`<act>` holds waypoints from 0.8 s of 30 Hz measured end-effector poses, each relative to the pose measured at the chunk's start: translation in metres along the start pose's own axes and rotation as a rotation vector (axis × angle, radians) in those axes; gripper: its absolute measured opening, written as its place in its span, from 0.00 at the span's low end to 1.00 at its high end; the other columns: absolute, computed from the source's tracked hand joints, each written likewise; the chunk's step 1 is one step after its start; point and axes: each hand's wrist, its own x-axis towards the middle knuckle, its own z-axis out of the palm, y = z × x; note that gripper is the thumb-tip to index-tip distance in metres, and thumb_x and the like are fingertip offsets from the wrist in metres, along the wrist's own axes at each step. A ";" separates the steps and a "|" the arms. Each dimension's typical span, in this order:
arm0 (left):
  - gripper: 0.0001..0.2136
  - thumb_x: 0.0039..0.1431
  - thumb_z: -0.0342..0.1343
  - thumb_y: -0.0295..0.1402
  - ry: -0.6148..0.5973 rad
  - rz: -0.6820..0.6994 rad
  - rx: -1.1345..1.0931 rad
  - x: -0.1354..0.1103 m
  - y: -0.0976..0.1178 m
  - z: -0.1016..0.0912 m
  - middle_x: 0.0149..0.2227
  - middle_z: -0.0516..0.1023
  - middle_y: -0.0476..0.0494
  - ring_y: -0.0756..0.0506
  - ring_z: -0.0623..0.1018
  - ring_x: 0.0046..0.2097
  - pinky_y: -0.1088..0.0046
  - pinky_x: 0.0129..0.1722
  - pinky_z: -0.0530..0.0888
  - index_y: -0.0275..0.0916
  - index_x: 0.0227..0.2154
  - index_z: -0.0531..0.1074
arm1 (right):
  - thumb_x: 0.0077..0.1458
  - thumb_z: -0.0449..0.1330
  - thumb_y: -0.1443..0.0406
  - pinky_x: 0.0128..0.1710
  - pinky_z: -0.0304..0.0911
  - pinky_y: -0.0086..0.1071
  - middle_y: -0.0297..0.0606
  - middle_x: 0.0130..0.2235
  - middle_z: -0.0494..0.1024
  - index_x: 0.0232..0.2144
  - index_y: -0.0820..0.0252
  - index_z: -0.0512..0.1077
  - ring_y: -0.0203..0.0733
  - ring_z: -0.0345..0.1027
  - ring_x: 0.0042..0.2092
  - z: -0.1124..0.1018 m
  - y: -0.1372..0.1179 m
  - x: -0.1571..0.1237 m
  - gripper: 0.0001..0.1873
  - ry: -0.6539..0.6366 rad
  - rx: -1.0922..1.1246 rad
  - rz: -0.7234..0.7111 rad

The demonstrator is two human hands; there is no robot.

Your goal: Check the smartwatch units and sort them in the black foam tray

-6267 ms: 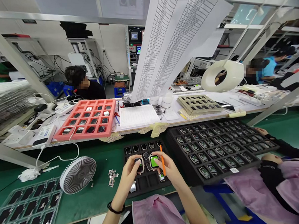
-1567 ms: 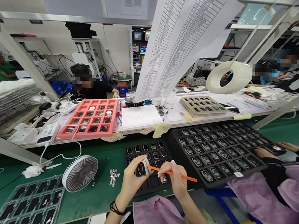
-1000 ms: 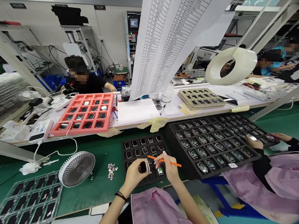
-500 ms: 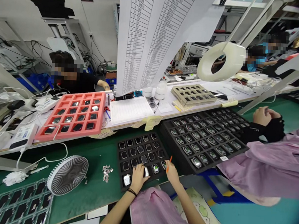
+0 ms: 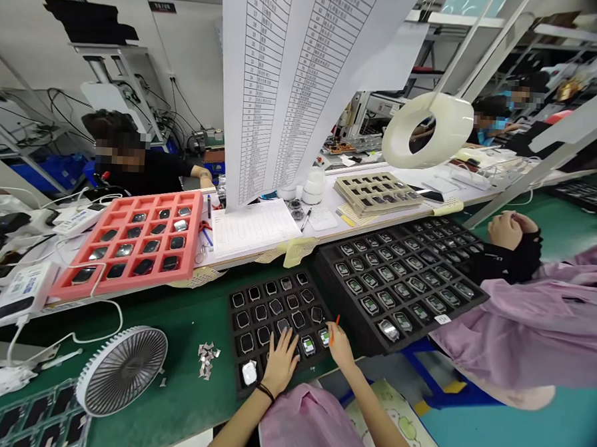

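Note:
A black foam tray (image 5: 236, 355) of watch cases lies on the green bench before me. My left hand (image 5: 280, 364) rests over its near row, fingers stretched and spread, hiding what lies beneath. To its left, a shiny white-silver watch piece (image 5: 249, 372) sits in the corner slot. Between my hands is a watch case (image 5: 307, 345) with a green part inside. At the tray's near right corner, my right hand (image 5: 340, 346) grips a thin orange tool (image 5: 335, 329), its exact kind unclear. Its fingers are by another green-filled watch case (image 5: 324, 337).
Small silver pieces (image 5: 206, 360) lie left of the tray, near a grey fan (image 5: 122, 372). A clear plastic tray (image 5: 28, 413) is at lower left. Larger black trays (image 5: 346, 319) stand right, beside a co-worker's hands (image 5: 511, 229). A red tray (image 5: 192, 244) sits on the shelf.
My left hand has spread flatter over the near row, covering the white-silver piece that showed by its fingers. My right hand stays at the corner with the orange tool. The view has shifted slightly.

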 end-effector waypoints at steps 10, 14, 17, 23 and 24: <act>0.20 0.58 0.51 0.35 -0.246 -0.041 -0.044 0.050 0.033 -0.014 0.51 0.70 0.30 0.34 0.68 0.53 0.50 0.54 0.61 0.30 0.51 0.67 | 0.62 0.40 0.67 0.31 0.60 0.30 0.43 0.31 0.76 0.37 0.61 0.65 0.44 0.72 0.32 -0.003 -0.008 0.009 0.13 -0.175 0.051 0.054; 0.23 0.52 0.55 0.33 -0.356 -0.050 -0.086 0.062 0.032 -0.021 0.53 0.67 0.26 0.32 0.66 0.55 0.48 0.54 0.60 0.28 0.51 0.67 | 0.58 0.43 0.72 0.26 0.52 0.27 0.34 0.23 0.69 0.32 0.59 0.63 0.39 0.66 0.25 -0.004 -0.008 0.015 0.10 -0.246 0.096 0.080; 0.27 0.49 0.58 0.34 -0.408 -0.036 -0.157 0.066 0.027 -0.028 0.57 0.64 0.25 0.31 0.62 0.58 0.48 0.57 0.57 0.27 0.53 0.65 | 0.54 0.45 0.75 0.24 0.50 0.26 0.29 0.20 0.64 0.29 0.58 0.61 0.36 0.62 0.22 -0.004 -0.007 0.018 0.10 -0.281 0.146 0.090; 0.16 0.62 0.41 0.32 -0.372 -0.091 -0.352 0.058 0.018 -0.037 0.50 0.71 0.35 0.38 0.68 0.53 0.59 0.54 0.64 0.33 0.47 0.69 | 0.56 0.43 0.63 0.22 0.54 0.27 0.26 0.18 0.58 0.27 0.54 0.58 0.37 0.60 0.20 0.001 0.001 0.027 0.08 -0.279 0.270 0.138; 0.17 0.63 0.38 0.29 -0.363 -0.101 -0.388 0.056 0.017 -0.036 0.48 0.73 0.36 0.40 0.70 0.51 0.62 0.53 0.65 0.34 0.46 0.69 | 0.56 0.42 0.59 0.20 0.54 0.27 0.26 0.17 0.57 0.27 0.54 0.58 0.37 0.58 0.19 0.003 0.003 0.029 0.10 -0.280 0.290 0.153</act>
